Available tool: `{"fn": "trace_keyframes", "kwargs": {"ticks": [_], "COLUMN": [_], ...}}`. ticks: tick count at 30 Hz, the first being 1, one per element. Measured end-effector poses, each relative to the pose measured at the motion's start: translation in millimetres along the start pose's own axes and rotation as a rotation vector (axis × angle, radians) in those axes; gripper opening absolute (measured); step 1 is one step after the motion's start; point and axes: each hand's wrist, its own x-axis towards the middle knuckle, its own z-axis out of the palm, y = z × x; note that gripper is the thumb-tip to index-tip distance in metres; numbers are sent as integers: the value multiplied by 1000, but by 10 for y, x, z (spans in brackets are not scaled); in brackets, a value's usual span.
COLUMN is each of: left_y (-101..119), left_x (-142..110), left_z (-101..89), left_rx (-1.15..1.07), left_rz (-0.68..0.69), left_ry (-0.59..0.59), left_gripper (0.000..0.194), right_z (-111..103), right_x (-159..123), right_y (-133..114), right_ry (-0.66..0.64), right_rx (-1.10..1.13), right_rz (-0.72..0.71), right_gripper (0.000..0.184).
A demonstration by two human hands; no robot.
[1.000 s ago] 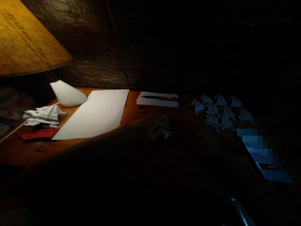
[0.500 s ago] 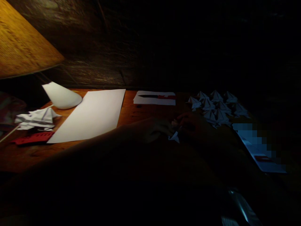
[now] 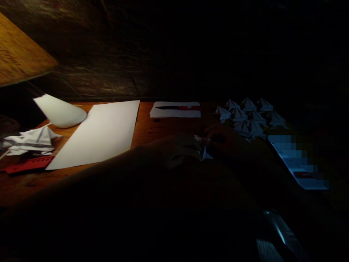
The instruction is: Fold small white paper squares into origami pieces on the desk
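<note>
In deep shadow near the middle of the wooden table, my left hand (image 3: 180, 148) reaches in from the left with its fingers closed on a small folded white paper figure (image 3: 205, 155). Against the figure's far right side rests my right hand (image 3: 221, 139), its fingers bent and pinching the paper. Pointed white corners stick out between the hands; the rest of the figure is covered by fingers. Just beyond my right hand stands a group of similar folded paper figures (image 3: 248, 118), several in rows.
A knife (image 3: 178, 107) with a red handle lies on a stack of paper (image 3: 174, 114) at the back. Left are a large white sheet (image 3: 100, 134), a lamp (image 3: 24, 54), crumpled-looking folded papers (image 3: 29, 140) and a red tool (image 3: 28, 164). A lit screen (image 3: 294, 160) is at right.
The view has shifted a little, so the left-hand things sit further left. The paper figure has turned slightly between my fingers, and more of its corners show.
</note>
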Motion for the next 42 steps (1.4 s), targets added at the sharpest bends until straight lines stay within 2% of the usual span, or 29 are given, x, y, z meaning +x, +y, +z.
{"fn": "trace_keyframes", "kwargs": {"ticks": [7, 13, 22, 33, 39, 42], "left_y": [19, 21, 24, -21, -69, -84], "left_x": [10, 16, 29, -19, -25, -17], "left_z": [-7, -16, -40, -17, 12, 21], "left_rx": [9, 13, 42, -2, -51, -21], "left_rz": [10, 5, 29, -23, -12, -2], "left_ry": [8, -4, -41, -46, -76, -52], "left_gripper": [55, 48, 48, 60, 66, 64], "right_z": [52, 124, 153, 130, 123, 128], "right_x": [37, 74, 87, 70, 66, 75], "right_y": [44, 76, -15, -42, -55, -49], "right_ry": [26, 79, 130, 179, 141, 119], "right_rx": [-10, -11, -4, 78, 93, 39], "right_rz": [43, 100, 166, 127, 133, 142], "right_gripper": [12, 14, 19, 18, 18, 16]}}
